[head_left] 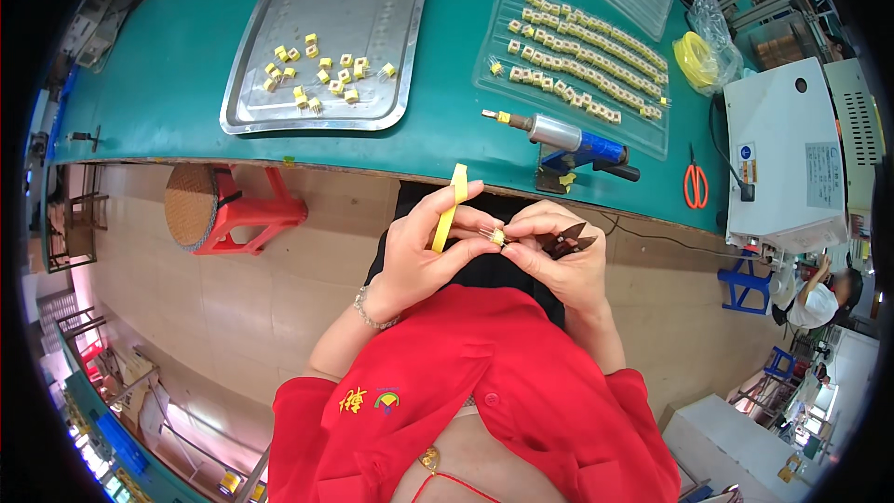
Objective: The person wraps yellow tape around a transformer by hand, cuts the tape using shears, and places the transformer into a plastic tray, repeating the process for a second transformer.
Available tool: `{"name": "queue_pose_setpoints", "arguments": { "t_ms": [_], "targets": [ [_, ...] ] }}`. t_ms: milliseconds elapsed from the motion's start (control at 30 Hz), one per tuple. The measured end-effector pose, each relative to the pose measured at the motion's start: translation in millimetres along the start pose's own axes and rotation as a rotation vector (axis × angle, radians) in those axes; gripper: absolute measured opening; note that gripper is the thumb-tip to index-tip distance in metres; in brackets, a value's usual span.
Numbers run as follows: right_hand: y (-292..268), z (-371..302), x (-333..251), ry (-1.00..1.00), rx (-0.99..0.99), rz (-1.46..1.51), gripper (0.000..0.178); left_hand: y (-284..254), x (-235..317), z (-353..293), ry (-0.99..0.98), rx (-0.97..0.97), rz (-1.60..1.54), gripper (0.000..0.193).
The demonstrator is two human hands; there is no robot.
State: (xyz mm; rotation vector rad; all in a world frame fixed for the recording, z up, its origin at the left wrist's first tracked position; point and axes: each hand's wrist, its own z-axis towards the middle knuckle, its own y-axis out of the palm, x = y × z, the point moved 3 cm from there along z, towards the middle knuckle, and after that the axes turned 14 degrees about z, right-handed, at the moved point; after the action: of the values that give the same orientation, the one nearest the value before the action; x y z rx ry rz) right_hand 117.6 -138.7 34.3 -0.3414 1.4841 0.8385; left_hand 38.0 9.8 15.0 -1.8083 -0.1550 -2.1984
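In front of my chest, both hands meet at one small yellow-wrapped transformer (498, 237) with thin wire pins. My left hand (421, 240) pinches it from the left between thumb and fingertips. A strip of yellow tape (450, 210) stands up between the fingers of that same hand. From the right, the thumb and forefinger of my right hand (557, 250) close on the transformer's other side. Dark-bladed cutters (570, 240) are tucked in my right hand, blades outward, their handles mostly hidden by the fingers.
On the green bench (447, 56) sit a metal tray (358, 0) of loose transformers and a clear plastic tray (494, 42) with rows of them. A blue-and-silver winding tool (568, 140), orange scissors (695, 188) and a white machine (778, 149) stand right. A red stool (261, 214) is left.
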Motion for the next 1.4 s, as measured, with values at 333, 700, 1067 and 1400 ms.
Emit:
{"name": "queue_pose_setpoints", "arguments": {
  "t_ms": [333, 700, 1067, 1400],
  "targets": [
    [4.9, 1.5, 4.1, 0.111, 0.090, 0.023, 0.015, -3.8, 11.3, 6.3, 0.441, 0.036, 0.507, 0.048],
    [1.3, 2.7, 8.0, 0.254, 0.084, 0.322, 0.017, 0.8, -1.1, 3.6, 0.139, 0.010, 0.119, 0.047],
    [4.1, -1.1, 13.2, 0.232, 0.129, 0.369, 0.013, -0.1, 3.7, 1.7, 0.270, 0.106, 0.340, 0.043],
    [4.6, -3.4, 9.6, 0.282, 0.154, 0.300, 0.015, -3.4, 6.2, -0.8, 0.319, 0.059, 0.402, 0.047]
  ]
}}
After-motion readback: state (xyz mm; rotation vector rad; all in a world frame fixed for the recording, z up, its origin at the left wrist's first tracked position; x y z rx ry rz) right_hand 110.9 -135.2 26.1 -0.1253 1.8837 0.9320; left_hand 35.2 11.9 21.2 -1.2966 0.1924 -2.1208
